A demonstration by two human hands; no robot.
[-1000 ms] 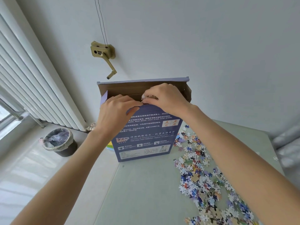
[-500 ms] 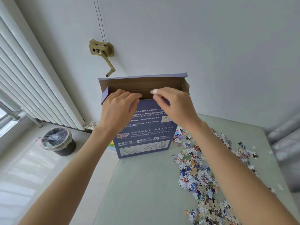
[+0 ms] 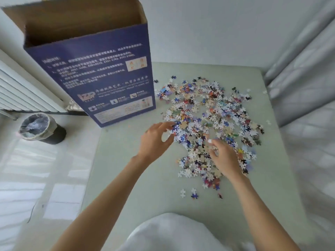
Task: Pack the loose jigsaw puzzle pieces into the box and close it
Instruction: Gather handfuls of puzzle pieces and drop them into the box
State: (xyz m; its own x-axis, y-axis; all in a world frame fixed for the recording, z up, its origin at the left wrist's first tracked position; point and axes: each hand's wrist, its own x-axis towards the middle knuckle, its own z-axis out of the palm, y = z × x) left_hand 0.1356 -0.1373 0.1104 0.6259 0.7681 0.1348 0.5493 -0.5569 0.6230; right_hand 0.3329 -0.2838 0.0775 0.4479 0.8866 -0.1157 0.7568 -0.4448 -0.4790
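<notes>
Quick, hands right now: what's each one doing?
Left hand: open, fingertips touching the edge of the puzzle pieces, gripping nothing.
Right hand: fingers curled into the pile; a grip cannot be told.

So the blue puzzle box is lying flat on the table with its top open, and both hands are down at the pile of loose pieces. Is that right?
Not quite. The head view shows the blue puzzle box standing upright on the table, not lying flat. The rest holds: its top is open, and the left hand and right hand are at the pile of loose pieces.
</notes>
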